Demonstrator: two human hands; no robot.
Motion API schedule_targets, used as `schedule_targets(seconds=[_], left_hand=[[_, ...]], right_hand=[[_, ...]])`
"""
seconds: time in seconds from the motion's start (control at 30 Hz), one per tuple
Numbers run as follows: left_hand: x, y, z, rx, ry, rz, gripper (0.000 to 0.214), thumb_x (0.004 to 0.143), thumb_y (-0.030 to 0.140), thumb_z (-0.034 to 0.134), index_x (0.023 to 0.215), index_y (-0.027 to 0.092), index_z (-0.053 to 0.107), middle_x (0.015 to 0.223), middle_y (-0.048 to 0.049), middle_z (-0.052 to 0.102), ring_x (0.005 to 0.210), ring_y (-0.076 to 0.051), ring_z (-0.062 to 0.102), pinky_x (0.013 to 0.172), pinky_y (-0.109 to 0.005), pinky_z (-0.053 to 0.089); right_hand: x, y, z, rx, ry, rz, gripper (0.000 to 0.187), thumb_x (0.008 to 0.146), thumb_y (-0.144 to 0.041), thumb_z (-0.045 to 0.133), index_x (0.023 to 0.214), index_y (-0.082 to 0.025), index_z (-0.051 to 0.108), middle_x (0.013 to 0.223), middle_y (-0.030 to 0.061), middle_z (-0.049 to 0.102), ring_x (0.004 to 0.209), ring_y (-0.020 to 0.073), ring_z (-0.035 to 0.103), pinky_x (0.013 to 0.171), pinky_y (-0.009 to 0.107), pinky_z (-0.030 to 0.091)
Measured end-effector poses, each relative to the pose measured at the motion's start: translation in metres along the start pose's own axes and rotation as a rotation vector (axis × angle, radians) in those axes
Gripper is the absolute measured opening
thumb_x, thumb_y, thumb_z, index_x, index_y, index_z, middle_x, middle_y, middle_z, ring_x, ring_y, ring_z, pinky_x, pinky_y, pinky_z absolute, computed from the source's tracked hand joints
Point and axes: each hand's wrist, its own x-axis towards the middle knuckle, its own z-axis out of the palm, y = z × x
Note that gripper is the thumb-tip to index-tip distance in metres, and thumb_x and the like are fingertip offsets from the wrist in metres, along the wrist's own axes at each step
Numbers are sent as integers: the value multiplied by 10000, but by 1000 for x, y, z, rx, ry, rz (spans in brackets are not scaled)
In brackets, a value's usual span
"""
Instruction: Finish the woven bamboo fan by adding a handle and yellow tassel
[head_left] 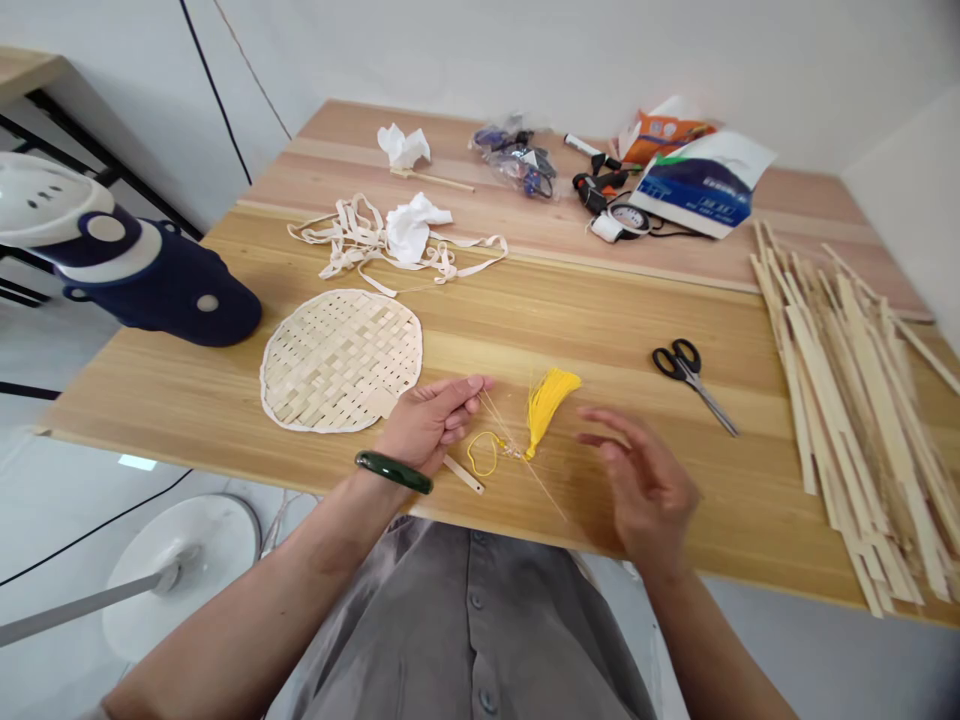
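My left hand point(433, 422) is curled at the table's front edge, its fingertips pinching a fine thread point(499, 420) that runs down past a yellow silk tassel point(547, 410). A loop of yellow cord point(484, 454) lies just beyond that hand, and a short bamboo strip point(463, 475) lies under its wrist. My right hand point(637, 485) hovers to the right of the tassel with its fingers apart, holding nothing. A round woven bamboo mat point(340, 360) lies to the left of my left hand, not touching it. A dark green bangle point(394, 472) circles my left wrist.
Black-handled scissors point(688, 380) and a large pile of bamboo strips point(847, 420) lie to the right. Cream strips and tissue point(390, 245) lie behind the mat. Packets, a glue gun and bags sit at the back. A navy-and-white object point(127, 260) overhangs the left edge.
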Motion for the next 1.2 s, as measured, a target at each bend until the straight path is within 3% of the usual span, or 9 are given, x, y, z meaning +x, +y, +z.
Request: schedule_targets(seconds=[0.1, 0.33, 0.5, 0.6, 0.7, 0.8, 0.9, 1.0, 1.2], left_hand=[[-1, -1, 1, -55, -35, -77, 298, 599, 272, 874, 782, 63, 764, 576, 45, 532, 383, 42, 283, 302, -65, 218], [0, -11, 7, -154, -46, -163, 177, 690, 198, 801, 787, 60, 749, 588, 42, 530, 380, 39, 283, 304, -65, 234], [-1, -15, 8, -178, -26, -193, 142, 720, 185, 783, 770, 62, 732, 583, 43, 523, 373, 40, 276, 306, -71, 211], [-2, -16, 9, -127, -31, -211, 146, 729, 209, 773, 769, 76, 728, 596, 42, 519, 381, 35, 270, 317, -86, 197], [-7, -14, 4, 137, -29, -142, 300, 822, 391, 668, 856, 101, 739, 637, 7, 570, 393, -5, 315, 334, -144, 215], [-16, -8, -10, 731, 79, 216, 355, 894, 435, 545, 888, 141, 743, 677, -24, 636, 481, -78, 436, 443, -219, 344], [-26, -5, -23, 1371, 176, 550, 237, 893, 353, 568, 854, 191, 736, 767, -36, 688, 716, -173, 571, 634, -294, 422], [-31, -9, -26, 1697, 148, 589, 214, 869, 403, 613, 823, 216, 706, 835, -36, 695, 875, -238, 595, 692, -329, 435], [-29, -19, -17, 1754, 38, 561, 137, 847, 247, 624, 716, 208, 640, 784, -25, 672, 839, -226, 579, 703, -328, 438]], right_hand=[[9, 8, -8, -27, 108, 56, 239, 924, -156, 547, 1082, -273, 683, 1015, 30, 682, 919, 185, 664, 792, 355, 592], [11, 2, 27, -257, -314, -343, 546, 879, -48, 574, 1358, -303, 509, 1056, 56, 677, 935, 191, 629, 831, 363, 538], [6, -7, 46, -160, -284, -369, 480, 862, -6, 582, 1259, -275, 599, 995, 49, 648, 884, 170, 619, 773, 324, 530], [5, -10, 45, -135, -236, -279, 371, 879, -17, 568, 1133, -265, 677, 942, 38, 642, 865, 164, 628, 764, 322, 530], [9, -13, 35, -166, -159, -196, 359, 895, -58, 569, 1131, -295, 698, 991, 34, 645, 882, 170, 645, 780, 340, 544], [17, -19, 20, -138, -46, -59, 263, 903, -145, 594, 1059, -300, 737, 1119, 50, 629, 970, 196, 631, 730, 335, 570], [22, -26, 5, -41, -32, 193, 170, 922, -248, 590, 924, -258, 760, 971, 50, 701, 831, 171, 650, 546, 253, 549], [22, -30, -1, 20, -223, 472, 210, 920, -351, 590, 879, -215, 744, 711, 19, 682, 566, 112, 586, 435, 205, 479], [15, -30, 9, 102, -676, 809, 345, 924, -454, 530, 783, -167, 660, 512, -49, 546, 372, 37, 388, 358, 158, 314]])
